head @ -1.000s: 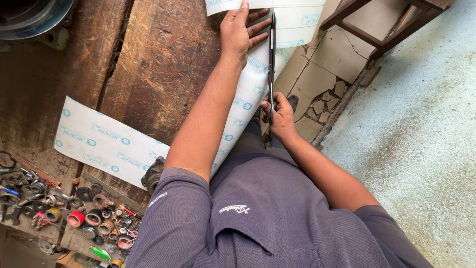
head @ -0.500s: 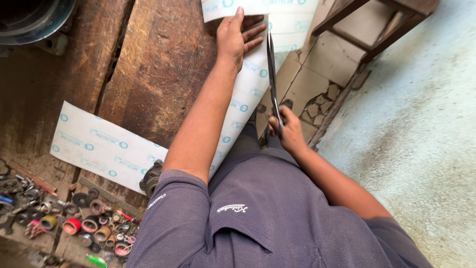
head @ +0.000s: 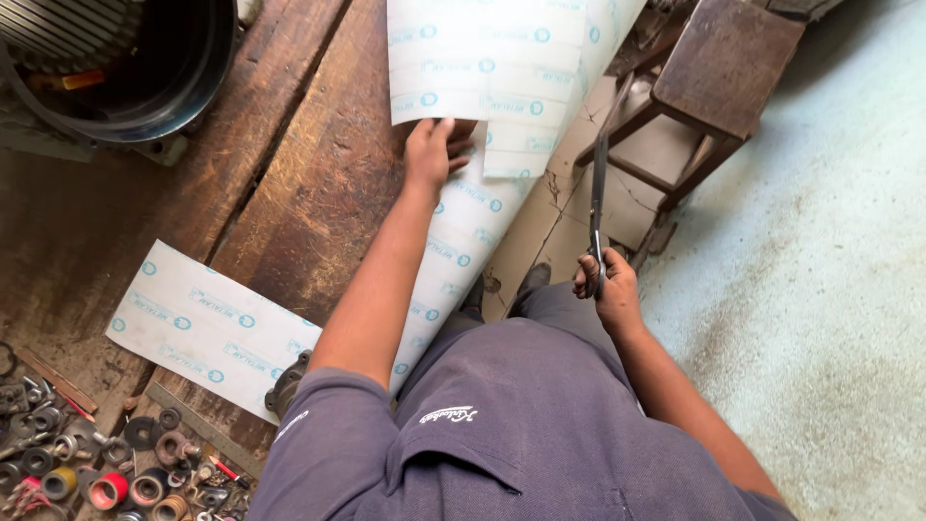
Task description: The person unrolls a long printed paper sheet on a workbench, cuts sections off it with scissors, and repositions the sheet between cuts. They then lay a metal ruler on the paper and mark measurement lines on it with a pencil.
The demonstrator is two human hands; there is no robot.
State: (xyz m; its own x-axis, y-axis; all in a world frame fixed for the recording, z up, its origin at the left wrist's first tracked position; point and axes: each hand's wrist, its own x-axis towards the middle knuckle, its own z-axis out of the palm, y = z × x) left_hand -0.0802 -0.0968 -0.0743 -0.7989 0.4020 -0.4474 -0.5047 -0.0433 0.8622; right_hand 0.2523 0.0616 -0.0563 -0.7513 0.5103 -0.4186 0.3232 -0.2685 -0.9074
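My left hand [head: 436, 150] reaches out over the wooden bench [head: 318, 183] and holds the cut edge of a large white sheet [head: 502, 77] printed with small blue marks. The sheet hangs from the bench's far side down toward my lap. My right hand [head: 608, 285] grips the handles of long dark scissors [head: 599, 198], blades pointing away from me. The scissors are off the sheet's right edge, apart from it.
A cut strip of the same white sheet [head: 207, 328] lies on the bench at left. Several washers, rings and small metal parts [head: 87, 463] fill the near-left corner. A dark round tub [head: 125, 68] stands far left. A wooden stool [head: 704, 87] stands on the floor at right.
The scissors have come out of the sheet and moved right with my right hand. My left hand slid down from pressing the sheet to holding its cut edge. The view shifted.
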